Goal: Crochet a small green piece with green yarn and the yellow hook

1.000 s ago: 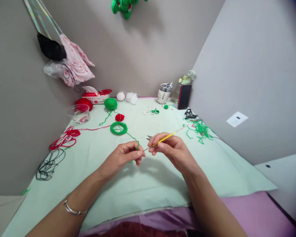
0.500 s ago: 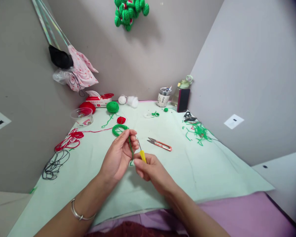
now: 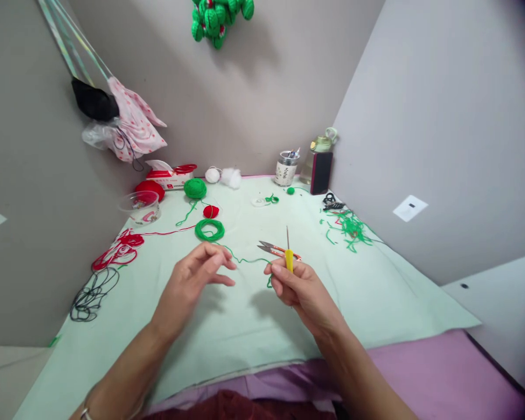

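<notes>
My right hand grips a crochet hook by its yellow handle, with the thin metal shaft pointing up. From its thumb and fingertips runs a strand of green yarn, and a short crocheted bit dangles below them. The strand leads leftward to a loose coil of green yarn lying on the table. My left hand hovers above the cloth, fingers apart and nothing in it, just below the coil. Partly behind the hook lie orange-handled thread snips.
A pale green cloth covers the table. Red yarn and dark cord lie left; green yarn scraps lie right. Along the back are a plastic tub, a green yarn ball, a pen can and a phone.
My hands have moved apart. The left has let go of the green yarn and drawn left and down; the right has carried the hook and yarn rightward, turning the hook more upright.
</notes>
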Available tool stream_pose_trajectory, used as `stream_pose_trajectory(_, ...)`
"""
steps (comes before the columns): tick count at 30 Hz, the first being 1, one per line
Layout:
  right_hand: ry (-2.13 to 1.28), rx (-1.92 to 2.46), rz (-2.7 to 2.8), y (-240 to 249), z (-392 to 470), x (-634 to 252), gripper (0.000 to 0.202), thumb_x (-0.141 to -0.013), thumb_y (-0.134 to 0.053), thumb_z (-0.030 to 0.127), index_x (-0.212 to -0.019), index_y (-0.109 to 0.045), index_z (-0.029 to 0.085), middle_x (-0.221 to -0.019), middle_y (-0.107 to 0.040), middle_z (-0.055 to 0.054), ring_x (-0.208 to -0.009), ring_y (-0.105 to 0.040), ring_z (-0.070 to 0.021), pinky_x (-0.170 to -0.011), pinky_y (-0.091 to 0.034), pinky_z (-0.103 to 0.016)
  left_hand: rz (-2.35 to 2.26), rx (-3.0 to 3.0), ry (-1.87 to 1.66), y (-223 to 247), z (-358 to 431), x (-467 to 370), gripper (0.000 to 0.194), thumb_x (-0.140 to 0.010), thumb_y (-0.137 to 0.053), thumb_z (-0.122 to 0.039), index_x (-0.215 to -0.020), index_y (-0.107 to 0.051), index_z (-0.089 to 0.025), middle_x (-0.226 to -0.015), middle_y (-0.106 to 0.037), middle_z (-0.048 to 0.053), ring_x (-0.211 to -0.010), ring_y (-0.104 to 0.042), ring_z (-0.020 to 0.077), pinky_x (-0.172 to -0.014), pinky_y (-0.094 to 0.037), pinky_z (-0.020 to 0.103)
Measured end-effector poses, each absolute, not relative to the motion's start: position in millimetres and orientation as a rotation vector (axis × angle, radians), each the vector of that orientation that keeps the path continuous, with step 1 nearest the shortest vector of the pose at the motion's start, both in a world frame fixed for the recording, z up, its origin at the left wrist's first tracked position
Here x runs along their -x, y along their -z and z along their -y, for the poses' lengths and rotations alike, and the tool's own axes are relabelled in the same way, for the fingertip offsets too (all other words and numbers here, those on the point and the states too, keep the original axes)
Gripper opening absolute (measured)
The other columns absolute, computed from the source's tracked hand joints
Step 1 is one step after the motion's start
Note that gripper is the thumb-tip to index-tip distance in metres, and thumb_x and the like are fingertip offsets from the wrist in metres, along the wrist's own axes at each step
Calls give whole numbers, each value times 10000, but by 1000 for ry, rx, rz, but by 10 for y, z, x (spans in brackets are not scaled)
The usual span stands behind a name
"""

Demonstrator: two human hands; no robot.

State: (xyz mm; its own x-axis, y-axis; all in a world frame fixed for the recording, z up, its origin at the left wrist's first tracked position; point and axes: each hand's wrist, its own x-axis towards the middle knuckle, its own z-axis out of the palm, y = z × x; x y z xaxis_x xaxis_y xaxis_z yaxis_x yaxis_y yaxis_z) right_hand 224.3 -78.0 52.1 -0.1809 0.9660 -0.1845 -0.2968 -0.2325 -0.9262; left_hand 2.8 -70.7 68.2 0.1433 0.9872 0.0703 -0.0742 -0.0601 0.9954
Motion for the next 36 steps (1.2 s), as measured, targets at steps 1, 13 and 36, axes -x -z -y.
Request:
stream_pose_trajectory(1, -1629, 1023, 953, -532, 797, -2221, 450, -738, -897, 572, -823, -745, 156, -512, -557, 67, -418, -181, -23, -456, -83, -249, -984, -1265, -1141, -675, 765, -89, 273, -986, -678, -469, -873, -723, -225, -1045, -669, 51, -977, -667, 245, -743, -642, 340)
stream_pose_trajectory(13, -1575, 976, 917, -482, 816, -2161, 421, -734, -912, 546, -778, -713, 178, -615, -568, 54, -427, -189, -23, -442, -131, -258, -1010, -1299, -951, -470, 822, -273, 215, -889, -776, -415, -852, -709, -215, -778, -651, 1, -768, -603, 194, -757, -484, 317)
stream_pose_trajectory(36, -1509, 1010, 921, -423, 823, -2151, 427, -738, -897, 572, -788, -706, 194, -506, -355, 114, -451, -172, -52, -466, -129, -264, -1015, -1438, -960, -420, 813, -295, 165, -907, -745, -372, -814, -746, -235, -953, -735, 53, -938, -640, 256, -936, -477, 382)
